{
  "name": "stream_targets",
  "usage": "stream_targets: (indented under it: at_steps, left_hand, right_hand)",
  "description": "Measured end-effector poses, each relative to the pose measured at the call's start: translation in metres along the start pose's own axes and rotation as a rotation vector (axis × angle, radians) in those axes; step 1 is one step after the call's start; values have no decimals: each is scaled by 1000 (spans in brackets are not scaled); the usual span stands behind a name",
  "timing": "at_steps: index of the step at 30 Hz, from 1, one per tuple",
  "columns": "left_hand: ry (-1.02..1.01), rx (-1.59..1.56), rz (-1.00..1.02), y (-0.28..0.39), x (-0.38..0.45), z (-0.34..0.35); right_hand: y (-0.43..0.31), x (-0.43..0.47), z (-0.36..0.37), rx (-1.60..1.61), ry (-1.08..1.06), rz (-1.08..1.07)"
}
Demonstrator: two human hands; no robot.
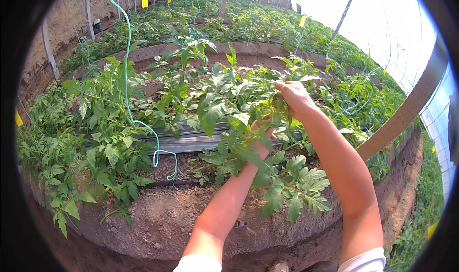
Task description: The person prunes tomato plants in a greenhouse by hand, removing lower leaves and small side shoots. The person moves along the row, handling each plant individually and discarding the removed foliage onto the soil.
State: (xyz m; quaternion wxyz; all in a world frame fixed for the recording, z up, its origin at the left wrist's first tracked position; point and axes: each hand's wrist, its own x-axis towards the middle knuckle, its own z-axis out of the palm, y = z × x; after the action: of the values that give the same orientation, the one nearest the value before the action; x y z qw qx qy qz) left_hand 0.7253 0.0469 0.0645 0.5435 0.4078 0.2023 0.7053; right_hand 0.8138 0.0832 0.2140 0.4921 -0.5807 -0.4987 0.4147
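A leafy tomato plant (274, 116) stands before me, and both my hands are in its foliage. My left hand (261, 139) reaches in from below, its fingers curled beside the green stem. Leaves cover much of it, so its grip is not clear. Higher up, my right hand (294, 96) has thumb and forefinger pinched together at the plant's upper part; the exact piece between them is hidden. A broad leaf cluster (296, 193) hangs below my right forearm. To the left, a loose green twine (128, 74) hangs down and ends in bends on the soil.
Black plastic mulch (186, 141) and a dark drip line (168, 183) run along the raised soil bed (161, 218). More tomato plants (107, 139) crowd the left. A curved post (405, 110) slants at the right. Yellow cards (145, 3) hang in the greenhouse.
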Motion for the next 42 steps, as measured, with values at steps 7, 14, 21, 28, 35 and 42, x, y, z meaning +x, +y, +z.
stream_targets:
  at_steps: [7,14,21,28,35,42]
  left_hand:
    - [33,-263,9,-49,7,-12]
    - [-84,574,175,-59,-2,-18]
    - [-106,-570,-337,-29,6,5]
    - [22,330,-91,-23,-58,-36]
    - [-254,833,145,-5,-140,-93]
    - [-1159,1423,154,24,-222,-125]
  right_hand:
    - [-5,-22,4,304,48,0]
    - [40,-13,-44,939,267,-167]
    - [22,-62,-46,207,642,-454]
    - [99,-237,-56,-682,-256,-1238]
    - [181,-327,-160,-459,292,-356]
    - [240,-362,-185,-726,133,-203]
